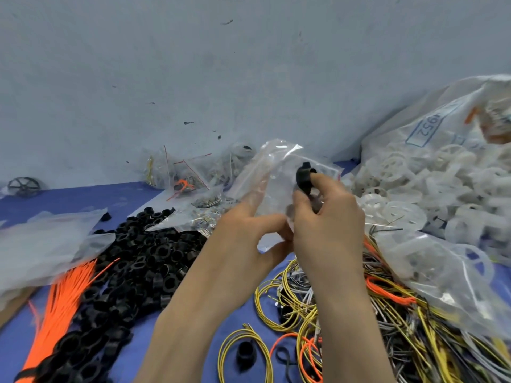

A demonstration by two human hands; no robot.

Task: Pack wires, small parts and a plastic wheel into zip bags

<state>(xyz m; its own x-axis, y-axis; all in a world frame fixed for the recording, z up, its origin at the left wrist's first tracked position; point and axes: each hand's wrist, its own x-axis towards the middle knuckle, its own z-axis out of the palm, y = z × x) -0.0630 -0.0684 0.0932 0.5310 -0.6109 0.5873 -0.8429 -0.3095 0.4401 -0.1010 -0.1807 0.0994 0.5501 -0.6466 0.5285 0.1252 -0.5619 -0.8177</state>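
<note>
Now, step: right hand (326, 217) pinches black part (304, 179) at zip bag (276, 183) mouth
Left hand (249, 230): grips bag
Next: drop part inside

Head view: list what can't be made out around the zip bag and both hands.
- Zip bag contents: glare and creases hide them.
- Black part: right hand covers its lower end.
- Left hand fingertips: blurred behind the bag.
- Big sack: cut off at the right edge.

On the large clear plastic sack of white plastic wheels (431, 150) at the right, a blue printed frame holds the number "1952", turned on its side. Other blue print beside it is too blurred to read.
</note>
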